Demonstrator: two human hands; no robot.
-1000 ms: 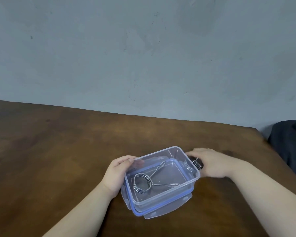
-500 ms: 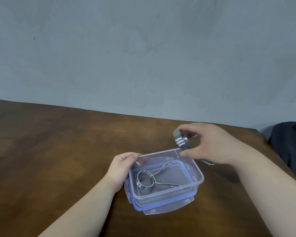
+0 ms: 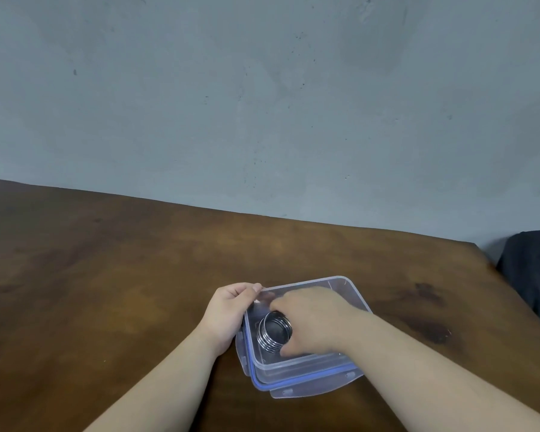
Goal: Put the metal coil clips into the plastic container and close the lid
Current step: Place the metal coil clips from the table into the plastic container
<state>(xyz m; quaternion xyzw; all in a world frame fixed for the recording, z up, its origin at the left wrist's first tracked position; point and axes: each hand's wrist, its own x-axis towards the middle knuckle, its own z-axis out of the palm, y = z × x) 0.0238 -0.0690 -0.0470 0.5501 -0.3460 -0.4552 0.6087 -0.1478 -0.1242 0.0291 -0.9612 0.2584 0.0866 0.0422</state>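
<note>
A clear plastic container stands on the brown table, resting on its blue-rimmed lid. My left hand grips the container's left rim. My right hand reaches inside the container and holds a shiny metal coil clip by its coil, low in the box. The other clip that lay inside is hidden beneath my right hand.
The wooden table runs up to a grey wall at the back. Beyond the table's right edge sits a dark object.
My right hand picked up a coil clip from the table right of the container, lifted it over the rim and lowered it inside. The left hand stayed on the rim.
</note>
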